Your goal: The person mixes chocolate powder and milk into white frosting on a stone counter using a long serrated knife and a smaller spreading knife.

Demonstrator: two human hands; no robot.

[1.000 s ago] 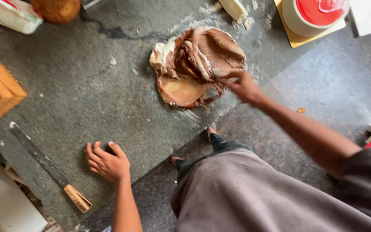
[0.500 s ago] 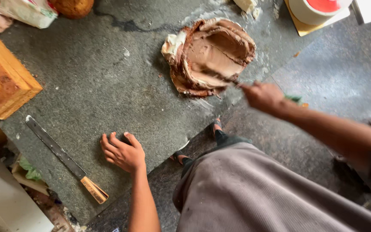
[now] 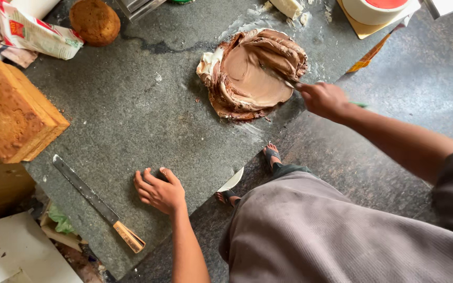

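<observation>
Right hand (image 3: 325,98) now pulled back to the near edge of the brown cream mound (image 3: 252,73), fist closed on a spatula (image 3: 284,79); mound smoother. Left hand (image 3: 159,192) stays spread flat on surface (image 3: 132,115).

Swirled brown-and-cream chocolate paste mound (image 3: 252,73) on speckled dark-grey stone slab (image 3: 132,115), w/ golden-brown sponge cake block (image 3: 11,112), round brown bun (image 3: 94,21) & silver-bladed, tan wood-handled knife (image 3: 98,204).
</observation>
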